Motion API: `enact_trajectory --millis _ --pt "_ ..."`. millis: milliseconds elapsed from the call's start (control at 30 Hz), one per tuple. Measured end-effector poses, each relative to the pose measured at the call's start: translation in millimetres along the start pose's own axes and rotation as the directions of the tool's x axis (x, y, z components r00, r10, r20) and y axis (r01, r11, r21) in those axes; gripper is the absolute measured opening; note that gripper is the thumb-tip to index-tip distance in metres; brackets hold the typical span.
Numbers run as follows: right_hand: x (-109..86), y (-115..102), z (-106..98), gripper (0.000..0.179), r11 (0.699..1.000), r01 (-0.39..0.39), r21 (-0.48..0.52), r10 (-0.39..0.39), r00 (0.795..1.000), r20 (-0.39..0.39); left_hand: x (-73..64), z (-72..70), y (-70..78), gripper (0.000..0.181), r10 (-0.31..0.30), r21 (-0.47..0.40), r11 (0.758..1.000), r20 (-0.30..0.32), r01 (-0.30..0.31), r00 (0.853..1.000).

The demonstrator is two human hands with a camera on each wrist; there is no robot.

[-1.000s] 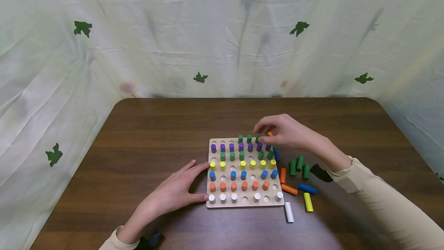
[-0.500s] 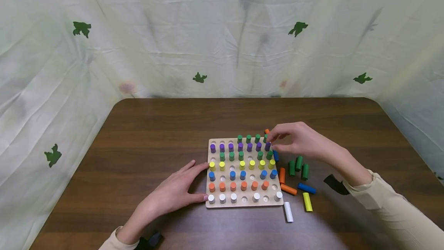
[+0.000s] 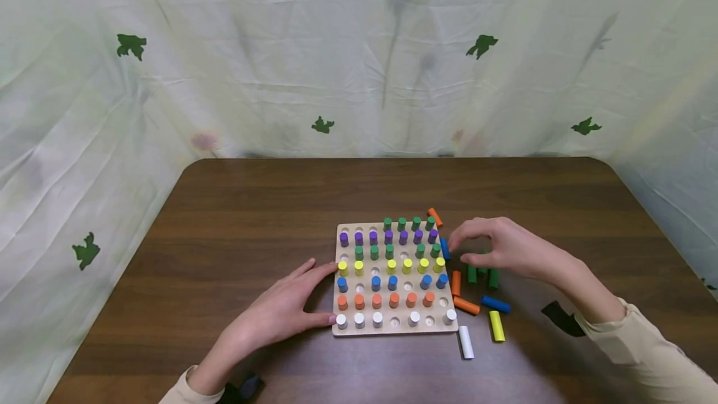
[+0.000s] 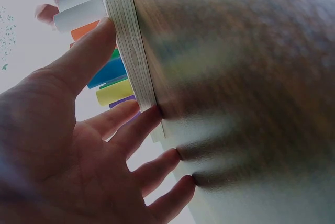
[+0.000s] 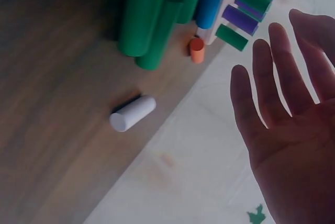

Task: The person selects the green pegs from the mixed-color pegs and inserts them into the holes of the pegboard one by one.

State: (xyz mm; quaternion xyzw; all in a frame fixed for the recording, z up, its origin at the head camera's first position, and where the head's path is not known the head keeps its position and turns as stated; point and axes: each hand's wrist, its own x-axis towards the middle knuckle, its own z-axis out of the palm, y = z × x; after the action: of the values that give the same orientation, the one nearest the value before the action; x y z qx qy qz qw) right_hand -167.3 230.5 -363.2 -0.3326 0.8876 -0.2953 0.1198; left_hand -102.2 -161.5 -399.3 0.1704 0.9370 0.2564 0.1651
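Green cylindrical pegs (image 3: 493, 278), half hidden, probably light, stiff wood, suit a mid-barrel pinch; right hand (image 3: 507, 246) hovers, loosely spread, empty; left hand (image 3: 283, 304), spread, touches the pale wooden pegboard (image 3: 404, 330).

No text, label, brand, number or sign is showing legibly in any view; the pegboard (image 3: 404, 310), the pegs (image 3: 497, 326) and the tabletop (image 3: 280, 217) are displaying no readable marking (at this sharpness, anyway); the cloth backdrop (image 3: 359, 48) is likewise carrying no readable lettering.
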Motion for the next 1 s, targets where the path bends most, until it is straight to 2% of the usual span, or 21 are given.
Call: enact_trajectory --millis 467,1000 --pt "-18.8 18.7 14.3 0.023 0.998 -0.053 -0.017 0.054 0.998 0.025 -0.6 -0.7 0.1 0.081 0.007 0.002 1.000 0.001 -0.007 1.000" --pt "-18.0 33.0 27.3 0.026 0.997 -0.047 -0.055 0.050 0.997 0.056 -0.5 -0.6 0.4 0.081 0.008 0.005 1.000 0.003 -0.008 1.000"
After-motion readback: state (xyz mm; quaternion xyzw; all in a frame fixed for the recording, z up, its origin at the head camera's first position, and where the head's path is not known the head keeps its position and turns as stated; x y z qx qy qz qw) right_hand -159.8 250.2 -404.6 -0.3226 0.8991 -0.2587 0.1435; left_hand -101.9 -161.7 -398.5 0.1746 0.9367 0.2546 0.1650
